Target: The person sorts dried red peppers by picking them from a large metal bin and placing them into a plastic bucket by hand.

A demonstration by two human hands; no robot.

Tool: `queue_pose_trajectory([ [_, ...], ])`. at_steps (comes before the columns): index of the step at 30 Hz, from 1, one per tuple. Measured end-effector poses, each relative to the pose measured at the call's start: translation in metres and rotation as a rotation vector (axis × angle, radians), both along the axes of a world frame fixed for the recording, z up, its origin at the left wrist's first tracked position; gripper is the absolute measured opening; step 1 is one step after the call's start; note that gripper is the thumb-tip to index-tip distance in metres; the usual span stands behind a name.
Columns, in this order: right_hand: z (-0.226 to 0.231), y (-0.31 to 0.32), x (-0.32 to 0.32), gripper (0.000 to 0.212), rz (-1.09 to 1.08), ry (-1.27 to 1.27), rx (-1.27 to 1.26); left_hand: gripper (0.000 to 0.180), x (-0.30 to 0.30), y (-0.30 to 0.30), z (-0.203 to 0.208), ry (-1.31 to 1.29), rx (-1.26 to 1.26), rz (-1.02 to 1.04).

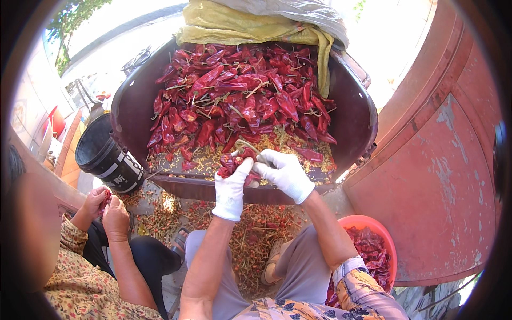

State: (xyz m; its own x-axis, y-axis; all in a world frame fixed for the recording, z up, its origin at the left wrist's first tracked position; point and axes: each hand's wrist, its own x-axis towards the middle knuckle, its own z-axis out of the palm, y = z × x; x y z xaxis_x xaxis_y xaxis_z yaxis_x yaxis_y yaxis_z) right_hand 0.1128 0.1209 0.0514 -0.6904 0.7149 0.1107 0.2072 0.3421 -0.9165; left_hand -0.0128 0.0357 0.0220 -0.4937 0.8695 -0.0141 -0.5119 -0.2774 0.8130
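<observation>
Peppers [228, 164] held between left hand [232, 188] and right hand [282, 172]

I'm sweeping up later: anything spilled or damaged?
Yes: stems and red scraps litter the ground below the maroon bin, outside any container; the red panel at right has pale patches of worn paint.

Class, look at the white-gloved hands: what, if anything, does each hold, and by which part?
The left hand holds crumpled red pepper by its body. The right hand is near a stem; whether it grips that cannot be told.
</observation>
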Motion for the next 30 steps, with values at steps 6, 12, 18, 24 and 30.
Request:
queue_pose_trajectory([
  [6, 0.001, 0.018, 0.010, 0.028, -0.024, 0.173, -0.025, 0.022, -0.001, -0.002, 0.000, 0.174, -0.104, -0.040],
  [12, 0.001, 0.012, 0.011, 0.030, 0.116, 0.248, -0.072, 0.020, 0.005, -0.003, 0.004, 0.416, -0.139, -0.145],
  [18, 0.021, -0.008, 0.006, 0.025, -0.018, 0.278, -0.314, 0.017, 0.000, -0.010, 0.007, 0.291, -0.144, -0.180],
  [24, 0.017, 0.004, 0.011, 0.025, 0.111, 0.539, -0.836, 0.020, -0.001, -0.015, 0.014, 0.313, -0.088, -0.307],
  [30, 0.022, 0.011, 0.028, 0.025, 0.202, 0.114, -0.440, 0.024, -0.010, -0.013, 0.009, 0.206, 0.025, -0.148],
])
